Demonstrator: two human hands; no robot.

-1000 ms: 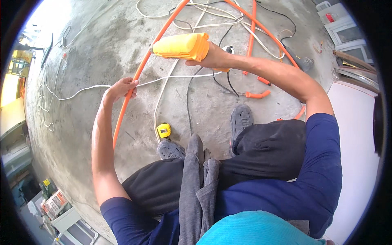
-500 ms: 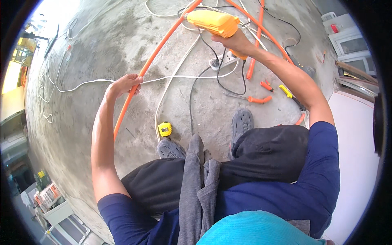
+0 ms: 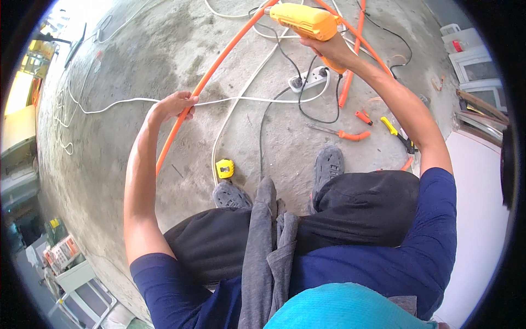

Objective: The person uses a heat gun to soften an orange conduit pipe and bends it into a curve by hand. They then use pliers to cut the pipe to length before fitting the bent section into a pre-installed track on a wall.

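Setting: workshop-like space

Floor [image 3: 148, 60]: bare, stained concrete. Right hand [image 3: 330, 49] holds yellow heat gun [image 3: 307, 21]; power strip [image 3: 313, 78] with plugs near it, bodyward. Orange-handled tool [image 3: 353, 135] farther bodyward. Tape measure [image 3: 224, 168] bodyward of left hand [image 3: 174, 106]. White-framed panels [image 3: 464, 59] well right of right hand. Workshop or building site: cannot tell which.

Ylw heat gun [image 3: 309, 21] in R hand [image 3: 332, 48]

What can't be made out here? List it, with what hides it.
Head view:
Yellow heat gun: much of its grip, behind the right hand.
Orange tube: upper stretch, cut off by the top edge; lower end, behind the left forearm.
Left shoe: heel, behind the trouser leg.
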